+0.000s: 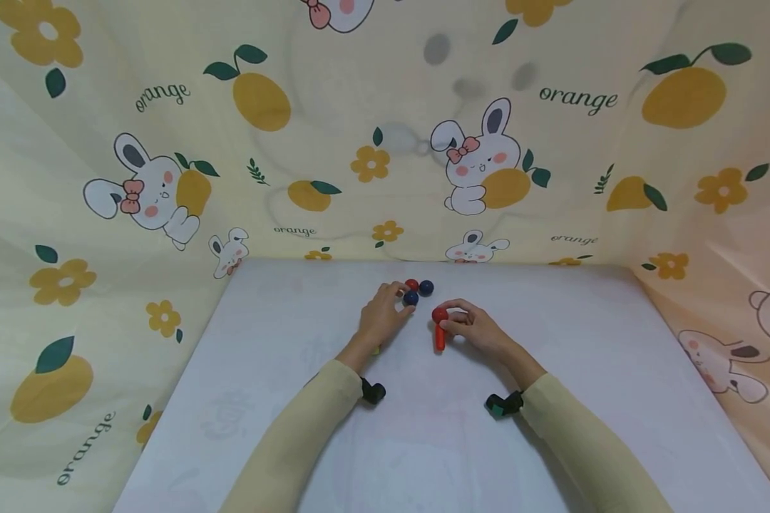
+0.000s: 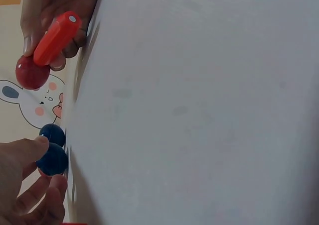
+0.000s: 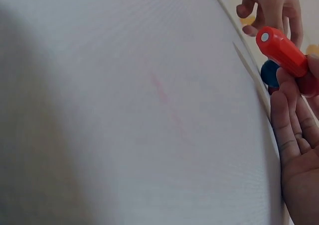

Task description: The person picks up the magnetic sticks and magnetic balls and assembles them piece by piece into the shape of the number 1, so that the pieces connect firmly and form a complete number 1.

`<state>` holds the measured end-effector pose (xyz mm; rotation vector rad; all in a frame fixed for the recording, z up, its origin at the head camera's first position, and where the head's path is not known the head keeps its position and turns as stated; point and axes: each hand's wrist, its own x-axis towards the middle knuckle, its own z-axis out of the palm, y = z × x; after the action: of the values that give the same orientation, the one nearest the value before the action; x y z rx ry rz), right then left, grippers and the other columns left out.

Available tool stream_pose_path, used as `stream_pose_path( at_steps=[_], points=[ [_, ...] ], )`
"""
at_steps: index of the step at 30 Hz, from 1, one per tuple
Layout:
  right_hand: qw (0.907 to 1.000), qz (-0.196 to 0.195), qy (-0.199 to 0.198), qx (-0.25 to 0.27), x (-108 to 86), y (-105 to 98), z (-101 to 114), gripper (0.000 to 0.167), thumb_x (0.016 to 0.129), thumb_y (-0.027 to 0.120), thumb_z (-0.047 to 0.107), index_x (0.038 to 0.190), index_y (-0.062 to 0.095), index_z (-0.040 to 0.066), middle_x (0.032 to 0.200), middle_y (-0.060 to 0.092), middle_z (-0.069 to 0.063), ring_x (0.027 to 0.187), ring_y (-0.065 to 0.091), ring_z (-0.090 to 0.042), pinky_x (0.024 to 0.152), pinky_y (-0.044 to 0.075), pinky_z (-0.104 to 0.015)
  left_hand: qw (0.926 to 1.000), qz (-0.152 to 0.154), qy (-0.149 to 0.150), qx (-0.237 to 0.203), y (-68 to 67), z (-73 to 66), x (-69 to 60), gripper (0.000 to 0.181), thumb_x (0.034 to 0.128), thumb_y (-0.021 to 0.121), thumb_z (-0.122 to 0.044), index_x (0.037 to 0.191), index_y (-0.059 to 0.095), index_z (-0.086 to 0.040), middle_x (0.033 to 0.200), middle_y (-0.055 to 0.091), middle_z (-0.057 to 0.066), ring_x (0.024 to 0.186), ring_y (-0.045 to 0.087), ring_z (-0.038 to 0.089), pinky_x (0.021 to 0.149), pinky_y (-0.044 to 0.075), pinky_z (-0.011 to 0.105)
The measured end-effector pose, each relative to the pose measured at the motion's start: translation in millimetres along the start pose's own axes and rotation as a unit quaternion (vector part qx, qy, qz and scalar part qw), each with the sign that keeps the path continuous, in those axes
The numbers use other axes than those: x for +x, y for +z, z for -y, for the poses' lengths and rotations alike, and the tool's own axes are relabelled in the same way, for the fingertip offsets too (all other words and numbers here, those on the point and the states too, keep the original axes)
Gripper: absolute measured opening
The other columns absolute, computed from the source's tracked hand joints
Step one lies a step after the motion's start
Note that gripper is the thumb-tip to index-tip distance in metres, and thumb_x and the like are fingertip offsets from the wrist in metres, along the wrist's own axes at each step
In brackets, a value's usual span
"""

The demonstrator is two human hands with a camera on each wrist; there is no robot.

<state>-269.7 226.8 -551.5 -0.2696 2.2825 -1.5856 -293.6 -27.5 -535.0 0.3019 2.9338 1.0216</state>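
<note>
My left hand (image 1: 380, 313) pinches a dark blue ball (image 2: 53, 160) between its thumb and fingers, at the far part of the table. Against that ball sit a red ball (image 1: 411, 284) and another blue ball (image 1: 426, 288). To the right, my right hand (image 1: 481, 331) grips a red ball (image 1: 439, 314) with a short red faceted stick (image 1: 439, 338) joined to it. The stick points toward me, with a small pale disc at its end in both wrist views. The right fingertips partly cover this red ball in the right wrist view.
A white sheet covers the table (image 1: 423, 442). Behind it hangs a printed cloth (image 1: 372, 85) with rabbits and fruit. A small yellow-green thing (image 1: 376, 350) shows beside my left wrist, mostly hidden by it. Black wrist cameras (image 1: 504, 405) are strapped to both forearms.
</note>
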Motion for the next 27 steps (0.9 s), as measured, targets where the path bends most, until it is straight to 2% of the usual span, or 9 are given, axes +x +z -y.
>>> stream_pose_path(
  at_steps=[8, 21, 27],
  points=[
    [0.9999, -0.001, -0.008, 0.012, -1.3, -0.1, 0.0, 0.05, 0.107, 0.07, 0.033, 0.15, 0.055, 0.014, 0.124, 0.077, -0.01, 0.112, 0.062, -0.028, 0.097, 0.045, -0.041, 0.9999, -0.012, 0.002, 0.008, 5.4, -2.3, 4.1, 0.043, 0.1031, 0.075, -0.034, 0.142, 0.059, -0.023, 0.137, 0.061, 0.004, 0.121, 0.066, 0.023, 0.098, 0.055, 0.049],
    [0.9997, -0.006, -0.02, 0.009, -0.2, 1.4, -1.3, 0.045, 0.108, 0.068, 0.028, 0.148, 0.055, 0.012, 0.116, 0.078, -0.007, 0.111, 0.061, -0.026, 0.1, 0.042, -0.042, 0.9998, -0.014, 0.005, 0.014, 5.2, -2.1, 4.6, 0.04, 0.1028, 0.075, -0.035, 0.137, 0.06, -0.021, 0.136, 0.062, 0.005, 0.118, 0.066, 0.023, 0.095, 0.056, 0.048],
    [0.9998, -0.007, -0.017, 0.006, -0.2, 1.5, -2.0, 0.045, 0.108, 0.067, 0.027, 0.149, 0.055, 0.013, 0.115, 0.078, -0.007, 0.113, 0.061, -0.025, 0.102, 0.041, -0.043, 0.9997, -0.021, 0.009, 0.009, 5.0, -3.0, 3.9, 0.037, 0.1025, 0.076, -0.034, 0.132, 0.06, -0.02, 0.132, 0.067, 0.004, 0.117, 0.067, 0.023, 0.095, 0.056, 0.047]
  ],
)
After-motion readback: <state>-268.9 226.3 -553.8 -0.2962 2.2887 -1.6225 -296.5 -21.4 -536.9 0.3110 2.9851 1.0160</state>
